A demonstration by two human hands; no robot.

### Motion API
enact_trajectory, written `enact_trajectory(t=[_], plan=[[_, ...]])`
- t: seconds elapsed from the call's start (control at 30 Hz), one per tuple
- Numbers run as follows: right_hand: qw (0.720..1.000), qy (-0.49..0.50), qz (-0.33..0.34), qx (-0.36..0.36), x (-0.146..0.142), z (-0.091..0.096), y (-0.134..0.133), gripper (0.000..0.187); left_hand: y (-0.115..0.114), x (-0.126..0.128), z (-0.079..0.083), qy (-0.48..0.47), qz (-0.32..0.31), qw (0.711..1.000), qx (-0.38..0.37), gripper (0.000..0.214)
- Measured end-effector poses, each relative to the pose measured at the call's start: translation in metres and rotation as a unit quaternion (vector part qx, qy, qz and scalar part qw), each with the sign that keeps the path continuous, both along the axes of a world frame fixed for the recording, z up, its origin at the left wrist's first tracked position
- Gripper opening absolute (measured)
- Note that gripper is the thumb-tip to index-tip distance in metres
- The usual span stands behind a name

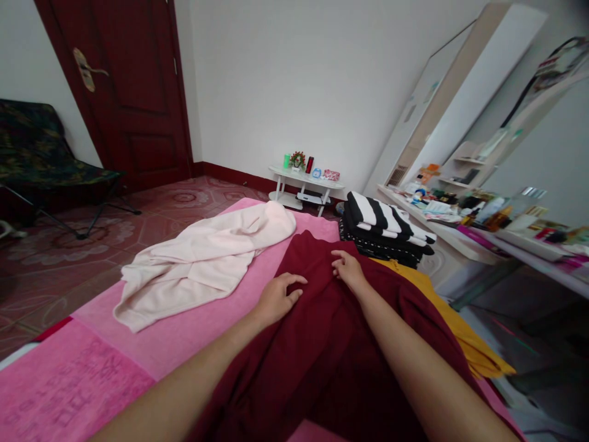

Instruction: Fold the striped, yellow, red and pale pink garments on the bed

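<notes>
fabric (317,331) in deep maroon lies under an unclenched left hand (278,298) and a curled right hand (348,270) (its grip impossible to tell), near a cream garment (207,258).

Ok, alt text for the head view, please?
A person's left hand and right hand are over dark red cloth spread on a pink cover. A cream garment lies left; a folded stack, black-and-white striped on top, and yellow cloth lie right.
</notes>
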State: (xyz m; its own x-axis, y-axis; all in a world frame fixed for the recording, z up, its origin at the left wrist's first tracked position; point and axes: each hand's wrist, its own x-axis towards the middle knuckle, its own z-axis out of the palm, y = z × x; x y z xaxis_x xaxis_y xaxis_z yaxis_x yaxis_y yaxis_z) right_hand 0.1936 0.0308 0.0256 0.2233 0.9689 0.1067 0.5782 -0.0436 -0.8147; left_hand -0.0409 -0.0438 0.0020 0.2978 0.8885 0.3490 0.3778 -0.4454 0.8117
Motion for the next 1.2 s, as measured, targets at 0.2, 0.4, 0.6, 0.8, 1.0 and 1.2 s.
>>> enact_trajectory(t=[0.2, 0.4, 0.6, 0.8, 1.0, 1.2], plan=[[0.997, -0.072, -0.036, 0.011, -0.002, -0.016, 0.037, 0.016, -0.001, 0.002, 0.000, -0.034, -0.043, 0.998, 0.011, 0.035], [0.991, -0.094, -0.070, 0.061, -0.011, -0.010, 0.045, 0.014, -0.008, 0.001, 0.014, -0.145, -0.031, 0.987, 0.062, 0.030], [0.986, -0.100, -0.028, 0.133, -0.045, 0.011, 0.046, 0.024, -0.013, -0.004, 0.021, -0.191, 0.080, 0.973, 0.103, 0.029], [0.983, -0.121, 0.051, 0.129, -0.066, -0.013, 0.041, 0.021, -0.009, -0.004, 0.015, -0.158, 0.116, 0.980, 0.046, 0.031], [0.985, -0.134, 0.042, 0.097, -0.050, -0.022, 0.060, 0.038, -0.009, -0.002, 0.014, -0.131, 0.084, 0.987, 0.038, 0.032], [0.977, -0.181, 0.106, 0.033, -0.049, -0.007, 0.080, 0.014, -0.016, -0.004, 0.022, -0.158, 0.090, 0.981, 0.069, 0.031]])
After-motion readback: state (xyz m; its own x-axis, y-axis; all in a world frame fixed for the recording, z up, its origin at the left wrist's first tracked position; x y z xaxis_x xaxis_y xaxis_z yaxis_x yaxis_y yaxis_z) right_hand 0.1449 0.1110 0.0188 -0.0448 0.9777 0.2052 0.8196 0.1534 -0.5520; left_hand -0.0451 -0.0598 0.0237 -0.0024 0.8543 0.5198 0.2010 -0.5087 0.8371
